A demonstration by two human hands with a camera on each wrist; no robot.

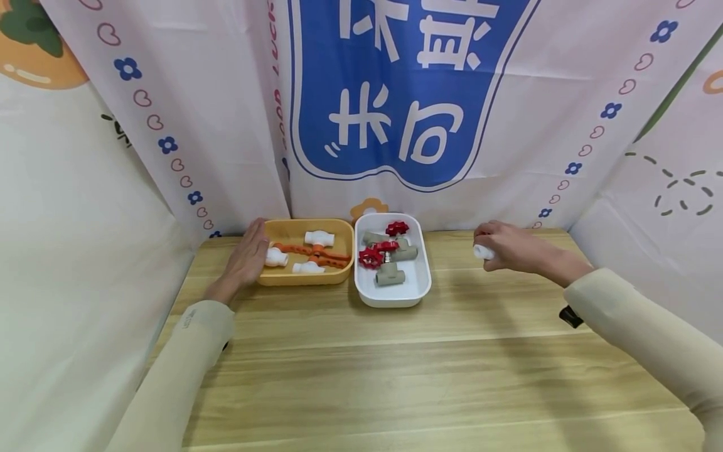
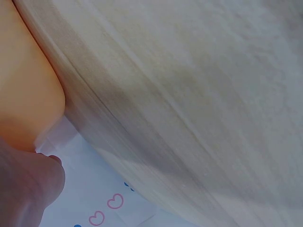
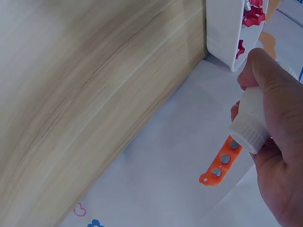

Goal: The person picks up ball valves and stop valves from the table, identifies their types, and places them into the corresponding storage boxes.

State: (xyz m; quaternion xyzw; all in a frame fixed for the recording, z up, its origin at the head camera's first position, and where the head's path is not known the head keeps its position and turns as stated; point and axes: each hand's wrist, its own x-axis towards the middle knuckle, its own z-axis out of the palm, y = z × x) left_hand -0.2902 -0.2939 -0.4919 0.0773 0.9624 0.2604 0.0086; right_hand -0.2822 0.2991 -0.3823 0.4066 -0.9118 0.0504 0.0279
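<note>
At the left end of the yellow tray [image 1: 307, 280], my left hand [image 1: 244, 256] rests against the wall with its fingers extended. In that tray lie several white ball valves [image 1: 319, 238] with orange lever handles. My right hand [image 1: 511, 247] is raised above the table's right side and grips a white plastic ball valve [image 3: 251, 118]. Its orange handle [image 3: 217, 171] sticks out below the fingers in the right wrist view; the rest of the valve is partly hidden by the hand. The left wrist view shows only part of the left hand [image 2: 35, 182] beside the tray.
Touching the yellow tray on its right is a white tray [image 1: 393, 301] holding several grey valves with red wheel handles [image 1: 371, 258]. Both stand at the back of the wooden table [image 1: 361, 376]. A printed cloth [image 1: 497, 188] hangs directly behind them.
</note>
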